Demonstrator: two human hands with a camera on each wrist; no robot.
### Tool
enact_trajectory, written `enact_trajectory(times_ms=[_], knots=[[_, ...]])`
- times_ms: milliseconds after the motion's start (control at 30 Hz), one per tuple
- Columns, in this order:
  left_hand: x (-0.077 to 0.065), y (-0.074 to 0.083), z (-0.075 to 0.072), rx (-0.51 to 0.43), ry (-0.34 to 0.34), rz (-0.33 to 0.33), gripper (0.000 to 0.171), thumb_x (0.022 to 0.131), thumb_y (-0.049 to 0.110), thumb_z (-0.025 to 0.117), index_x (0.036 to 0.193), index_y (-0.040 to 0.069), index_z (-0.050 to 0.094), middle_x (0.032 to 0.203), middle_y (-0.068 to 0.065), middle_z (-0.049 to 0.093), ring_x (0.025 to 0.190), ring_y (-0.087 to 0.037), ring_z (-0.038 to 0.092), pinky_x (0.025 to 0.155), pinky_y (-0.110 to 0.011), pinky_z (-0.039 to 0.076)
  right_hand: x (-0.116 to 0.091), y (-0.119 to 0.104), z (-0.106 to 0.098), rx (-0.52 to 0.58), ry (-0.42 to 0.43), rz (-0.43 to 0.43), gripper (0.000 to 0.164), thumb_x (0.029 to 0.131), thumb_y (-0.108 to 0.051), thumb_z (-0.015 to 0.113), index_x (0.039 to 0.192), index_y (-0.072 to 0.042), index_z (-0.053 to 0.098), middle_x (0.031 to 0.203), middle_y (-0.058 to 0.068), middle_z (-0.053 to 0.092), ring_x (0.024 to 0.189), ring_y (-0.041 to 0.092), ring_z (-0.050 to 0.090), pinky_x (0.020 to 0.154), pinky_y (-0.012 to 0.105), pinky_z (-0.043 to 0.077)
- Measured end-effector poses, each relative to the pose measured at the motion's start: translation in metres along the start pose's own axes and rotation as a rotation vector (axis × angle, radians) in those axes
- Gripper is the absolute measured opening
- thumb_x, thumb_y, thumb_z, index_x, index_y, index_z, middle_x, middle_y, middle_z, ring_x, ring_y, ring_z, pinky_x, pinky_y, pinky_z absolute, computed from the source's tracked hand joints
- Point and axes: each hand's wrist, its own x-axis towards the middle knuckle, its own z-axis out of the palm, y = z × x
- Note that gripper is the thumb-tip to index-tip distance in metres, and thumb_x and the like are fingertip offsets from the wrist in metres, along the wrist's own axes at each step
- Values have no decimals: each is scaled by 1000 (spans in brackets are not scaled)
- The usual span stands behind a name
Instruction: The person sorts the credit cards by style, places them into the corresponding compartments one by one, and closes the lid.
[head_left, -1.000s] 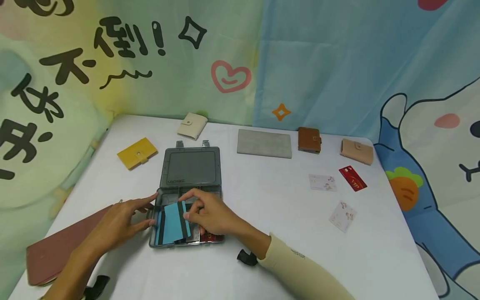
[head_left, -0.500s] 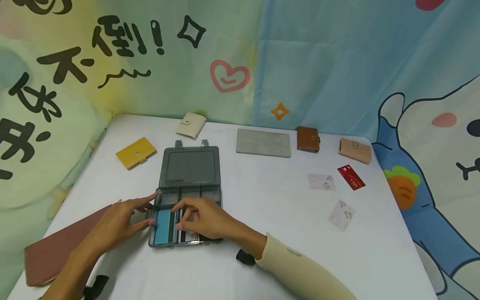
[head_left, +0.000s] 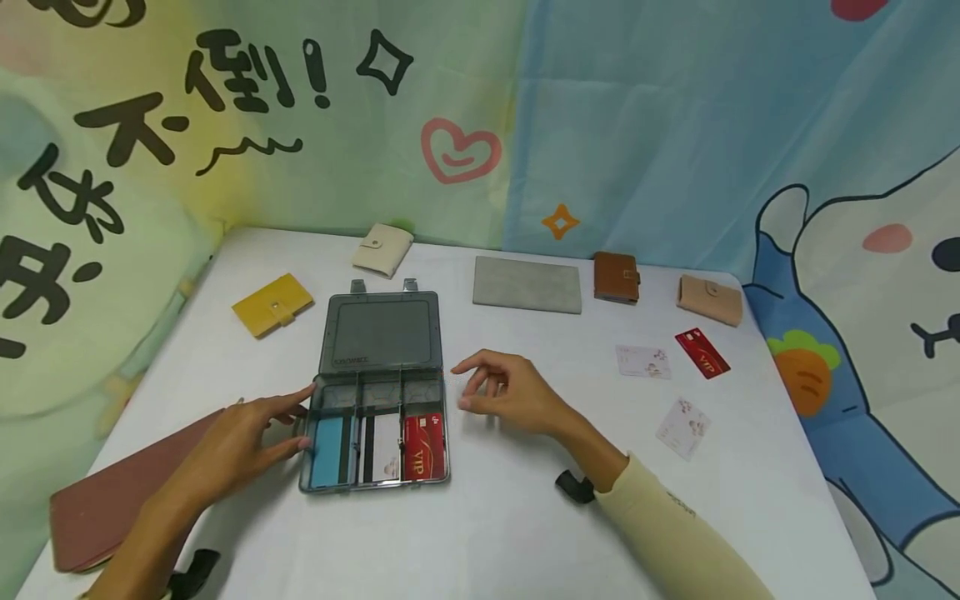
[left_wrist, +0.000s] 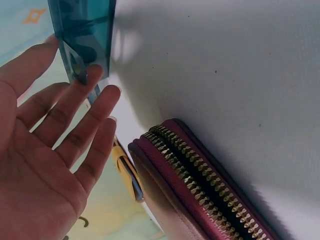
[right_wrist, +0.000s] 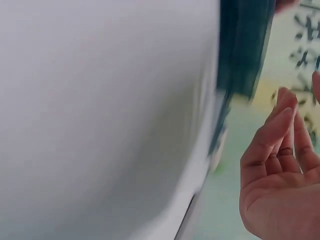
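Observation:
A grey translucent box [head_left: 381, 393] stands with its lid raised on the white table. Side by side in its front compartments lie a blue card [head_left: 327, 450] with a dark stripe, a white card [head_left: 385, 450] with a black stripe, and a red VIP card [head_left: 424, 446]. My left hand [head_left: 243, 437] touches the box's left side, fingers spread and relaxed; the left wrist view shows its fingertips at the blue-tinted box wall [left_wrist: 87, 30]. Just right of the box, my right hand [head_left: 517, 396] hovers with loosely bent fingers and nothing in them, as the right wrist view [right_wrist: 280, 165] confirms.
Two pale cards, one [head_left: 643, 362] behind the other [head_left: 683, 429], and a red card [head_left: 702, 352] lie at right. Yellow [head_left: 272, 305], cream [head_left: 382, 250], grey [head_left: 527, 284], brown [head_left: 617, 277] and tan [head_left: 709, 300] wallets line the back. A maroon zip wallet [head_left: 127, 492] lies at left.
The blue card went from the right hand's fingers down into the left front compartment. The right hand then moved off to the right, away from the box. The left hand stayed put.

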Motion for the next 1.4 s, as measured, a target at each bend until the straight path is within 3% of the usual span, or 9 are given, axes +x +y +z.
enact_trajectory(times_ms=[233,400,533,667,867,1000,1100,1233,1400], knots=[[1,1,-1,-1,-27,-35,70,82,24,82,145,11,53,112,-5,74,94,-22,69,85,-50,50,-32,55,-79,-130,105,141,53,82,-34,83,129,-18,64,112,8,68,78,25,56,63,27,48],[0,0,0,-7,-28,-42,70,82,24,82,145,11,53,112,-7,74,94,-23,69,84,-51,51,-59,76,-135,-190,166,285,59,83,-36,82,134,-19,60,124,10,64,89,26,54,69,26,49],[0,0,0,-7,-24,-43,70,82,24,82,145,11,53,113,-6,74,94,-22,69,83,-50,51,-78,89,-167,-277,204,377,62,82,-41,81,136,-22,58,128,10,62,92,26,56,71,26,50],[0,1,0,-9,-27,-41,71,82,24,82,145,11,52,114,-7,74,95,-23,69,86,-53,50,-90,100,-187,-368,234,458,64,80,-42,83,137,-25,57,132,9,58,91,25,54,68,27,49],[0,1,0,-15,-30,-47,71,82,24,82,145,11,52,115,-7,73,95,-23,69,89,-56,49,-93,109,-194,-523,252,519,60,80,-36,84,131,-18,61,125,16,49,97,29,50,72,33,46],[0,1,0,-13,-25,-39,71,82,25,82,145,11,52,114,-6,73,94,-23,69,90,-58,47,-87,108,-188,-540,259,549,53,80,-34,84,123,-13,62,125,20,49,106,33,48,83,43,51],[0,1,-1,-9,-15,-26,71,82,26,82,145,12,53,114,-6,74,93,-22,69,89,-58,48,-81,104,-182,-524,253,560,51,80,-35,85,118,-12,60,123,18,52,108,33,48,87,44,50],[1,2,-1,-13,-7,-22,70,82,24,83,145,11,53,113,-5,74,93,-21,69,87,-55,49,-73,97,-170,-497,235,507,42,82,-33,83,111,-13,59,106,12,58,98,28,50,79,37,46],[1,2,-2,-28,-17,-37,70,82,23,82,145,11,53,113,-5,74,93,-22,69,90,-58,48,-59,87,-144,-299,183,380,22,91,-25,75,107,-15,64,95,9,57,82,22,53,68,29,47]])
